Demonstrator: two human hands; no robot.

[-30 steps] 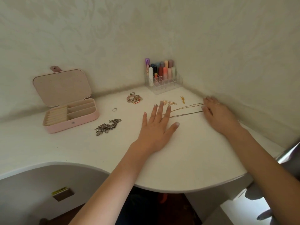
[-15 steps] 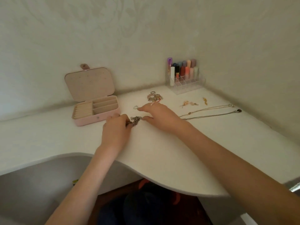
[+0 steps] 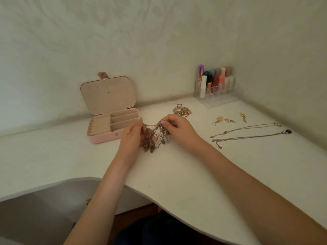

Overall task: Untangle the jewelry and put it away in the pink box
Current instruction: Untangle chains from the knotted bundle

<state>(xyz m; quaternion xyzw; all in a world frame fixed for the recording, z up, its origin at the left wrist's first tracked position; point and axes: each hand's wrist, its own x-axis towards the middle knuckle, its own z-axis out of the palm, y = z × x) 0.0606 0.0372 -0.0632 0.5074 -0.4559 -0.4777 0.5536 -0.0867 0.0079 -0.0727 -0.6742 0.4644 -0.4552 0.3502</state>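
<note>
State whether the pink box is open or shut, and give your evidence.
Open: the pink box has its lid standing upright, and its inner compartments show.

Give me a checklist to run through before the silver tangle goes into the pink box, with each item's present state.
1. Both hands hold the silver tangle: left hand and right hand each grip it. Ok.
2. Tangle undone: strands hang bunched together. Not ok.
3. Pink box open, lid up. Ok.
4. Box compartments free: those in view look empty. Ok.
5. Path to the box: it sits just beyond the left hand, nothing between. Ok.
6. Two necklaces laid out apart from each other. Ok.
</note>
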